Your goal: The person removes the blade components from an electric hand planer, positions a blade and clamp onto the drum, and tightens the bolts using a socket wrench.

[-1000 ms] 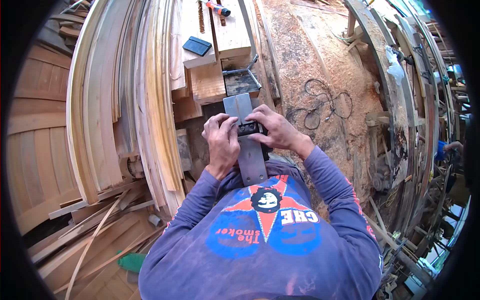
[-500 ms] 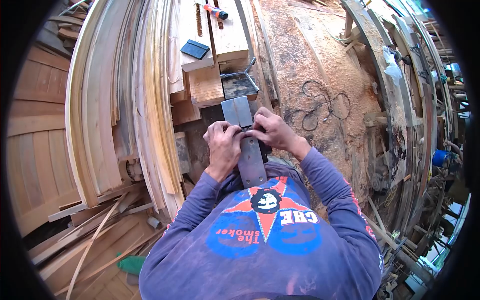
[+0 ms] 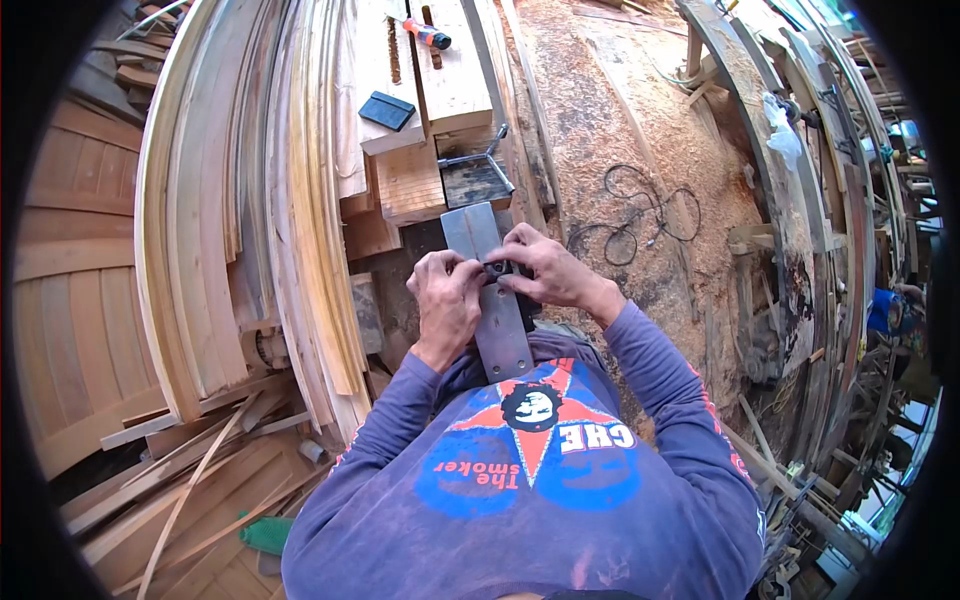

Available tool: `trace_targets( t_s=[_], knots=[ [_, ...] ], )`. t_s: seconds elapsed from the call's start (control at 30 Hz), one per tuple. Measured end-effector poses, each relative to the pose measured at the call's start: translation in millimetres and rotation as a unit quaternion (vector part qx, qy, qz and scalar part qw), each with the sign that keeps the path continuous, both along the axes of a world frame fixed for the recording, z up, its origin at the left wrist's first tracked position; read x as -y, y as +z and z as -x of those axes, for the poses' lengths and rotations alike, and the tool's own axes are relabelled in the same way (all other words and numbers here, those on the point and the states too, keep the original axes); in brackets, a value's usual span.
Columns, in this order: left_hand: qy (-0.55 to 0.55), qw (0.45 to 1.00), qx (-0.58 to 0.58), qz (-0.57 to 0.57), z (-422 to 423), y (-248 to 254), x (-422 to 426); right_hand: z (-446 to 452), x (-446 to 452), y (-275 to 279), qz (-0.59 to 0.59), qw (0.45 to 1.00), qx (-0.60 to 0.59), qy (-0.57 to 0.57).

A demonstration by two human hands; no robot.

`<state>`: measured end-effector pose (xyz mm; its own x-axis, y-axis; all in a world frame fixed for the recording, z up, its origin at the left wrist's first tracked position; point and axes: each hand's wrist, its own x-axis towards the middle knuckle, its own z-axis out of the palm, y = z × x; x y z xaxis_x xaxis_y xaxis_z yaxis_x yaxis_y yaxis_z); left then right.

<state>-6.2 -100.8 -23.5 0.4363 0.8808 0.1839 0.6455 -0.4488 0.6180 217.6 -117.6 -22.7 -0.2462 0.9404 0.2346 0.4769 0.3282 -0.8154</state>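
A long grey metal plate [image 3: 507,335] with several small holes points away from my chest. Across its middle sits a small dark metal part [image 3: 497,268], partly covered by fingers. My left hand [image 3: 447,305] is closed, thumb and fingertips pinched against the left side of that part. From the right, my right hand [image 3: 555,275] also pinches the part, thumb below and index finger above. Beyond the hands the plate's far end [image 3: 470,228] shows bare metal.
Wooden blocks [image 3: 410,185] lie ahead, with a Y-shaped wrench [image 3: 485,158], a dark flat box [image 3: 387,111] and an orange-and-black handled tool [image 3: 427,34]. Long boards [image 3: 310,200] line the left. On the sawdust-covered floor [image 3: 590,120] to the right lies a black cord [image 3: 640,215].
My right hand's fingers have spread apart, showing more of the dark part between the hands. My left hand stays nearly in place.
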Motion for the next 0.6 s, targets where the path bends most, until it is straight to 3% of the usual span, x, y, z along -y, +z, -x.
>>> trace_targets(
  t_s=[0.1,0.17,0.33,0.53,0.6],
  knots=[
    [-0.034,0.999,0.01,-0.008,1,-4,-4,-3,2,-14,0.012,1.0,0.003,0.026],
    [-0.004,0.999,0.041,0.013,-3,-3,-3,-1,2,-13,0.068,0.995,0.073,-0.014],
    [0.036,0.996,0.063,0.043,-4,2,0,-1,4,0,0.053,0.998,0.028,0.01],
    [-0.021,1.0,0.017,0.003,2,-6,-5,-3,2,-7,0.046,0.999,-0.002,0.019],
    [0.02,0.993,0.088,0.073,-1,-3,-6,-1,1,-8,0.084,0.994,0.065,-0.006]
  ],
)
